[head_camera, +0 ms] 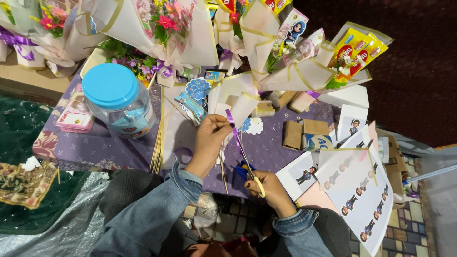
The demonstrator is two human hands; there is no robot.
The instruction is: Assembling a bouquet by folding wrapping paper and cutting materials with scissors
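Purple table [104, 143] | bouquets [166, 28], jar [119, 100] behind | left hand [212, 138] pinches ribbon [233, 126] | right hand [269, 188] grips scissors [252, 173]

Jar [119, 100]: on the worktop [95, 143], left of the hands.
Bouquets [285, 57]: along the worktop's far edge.
Printed sheets [352, 190]: right of the hands.
Sticks [157, 147]: just right of the jar.

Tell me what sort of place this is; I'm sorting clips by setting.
Probably a small gift-bouquet craft table or stall: cream paper-wrapped flower bouquets crowd a low purple cloth-covered table, and the left hand holds purple ribbon while the right hand works yellow-handled scissors.
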